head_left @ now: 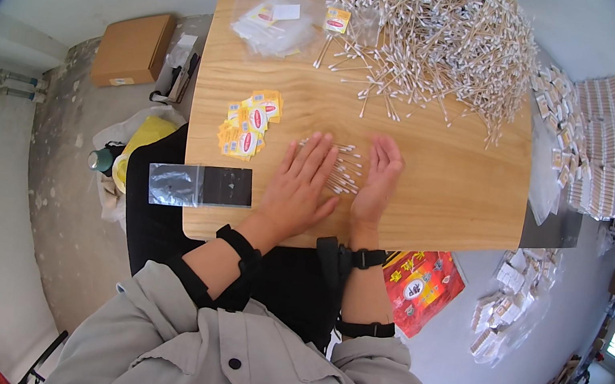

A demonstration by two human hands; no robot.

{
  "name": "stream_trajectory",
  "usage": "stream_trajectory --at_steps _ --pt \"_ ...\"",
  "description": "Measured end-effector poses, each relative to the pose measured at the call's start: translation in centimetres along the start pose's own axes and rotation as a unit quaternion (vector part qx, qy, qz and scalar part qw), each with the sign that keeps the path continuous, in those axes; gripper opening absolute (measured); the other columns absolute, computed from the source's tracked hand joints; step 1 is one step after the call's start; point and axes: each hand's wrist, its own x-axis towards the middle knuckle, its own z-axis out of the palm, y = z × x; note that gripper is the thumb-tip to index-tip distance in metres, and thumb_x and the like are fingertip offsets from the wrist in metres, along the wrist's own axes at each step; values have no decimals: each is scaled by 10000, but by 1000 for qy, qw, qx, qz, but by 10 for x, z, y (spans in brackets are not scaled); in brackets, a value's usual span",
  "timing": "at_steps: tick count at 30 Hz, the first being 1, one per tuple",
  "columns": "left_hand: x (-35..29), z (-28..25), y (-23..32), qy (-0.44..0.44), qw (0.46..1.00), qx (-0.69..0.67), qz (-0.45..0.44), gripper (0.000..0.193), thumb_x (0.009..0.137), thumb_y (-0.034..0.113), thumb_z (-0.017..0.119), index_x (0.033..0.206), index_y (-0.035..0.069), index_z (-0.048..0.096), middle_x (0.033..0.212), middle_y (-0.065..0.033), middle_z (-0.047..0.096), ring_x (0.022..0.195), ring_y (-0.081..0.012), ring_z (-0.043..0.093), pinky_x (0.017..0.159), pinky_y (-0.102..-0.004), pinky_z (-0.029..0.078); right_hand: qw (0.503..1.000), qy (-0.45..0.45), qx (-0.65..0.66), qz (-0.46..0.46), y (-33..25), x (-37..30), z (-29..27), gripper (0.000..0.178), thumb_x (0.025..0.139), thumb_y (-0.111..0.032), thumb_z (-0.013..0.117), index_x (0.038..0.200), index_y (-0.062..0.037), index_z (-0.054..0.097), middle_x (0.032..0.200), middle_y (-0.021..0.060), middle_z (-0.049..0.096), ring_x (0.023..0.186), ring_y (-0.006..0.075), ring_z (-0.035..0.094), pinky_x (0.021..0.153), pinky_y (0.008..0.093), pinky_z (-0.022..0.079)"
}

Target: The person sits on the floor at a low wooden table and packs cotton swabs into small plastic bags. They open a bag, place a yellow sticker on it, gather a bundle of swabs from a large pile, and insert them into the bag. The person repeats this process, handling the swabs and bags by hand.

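A small batch of cotton swabs [344, 170] lies at the table's [446, 191] centre between the left hand [298, 186], flat with fingers spread, and the right hand [379, 179], edge-on and unclenched. Yellow-red labels [250, 124] sit at nine o'clock, clear bags [272, 11] at eleven, and the big swab heap [440, 31] at one.
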Motion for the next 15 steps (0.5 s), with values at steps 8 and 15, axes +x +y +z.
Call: stream_trajectory --at_steps 8,15 --pt "13 0 -11 -2 1000 2 13 934 730 396 780 1460 12 342 1521 -140 343 1442 -293 276 1176 -511 192 999 37 -24 12 -6 -13 -2 594 1059 -435 286 1367 67 360 1386 205 408 1332 301 408 1157 412 293" --pt "-3 10 -10 13 998 -54 8 881 727 320 797 1437 9 377 1494 -178 358 1404 -340 326 1166 -511 217 1000 -8 -4 23 -4 -12 14 569 1063 -398 256 1370 70 356 1388 204 420 1347 295 393 1169 401 274"
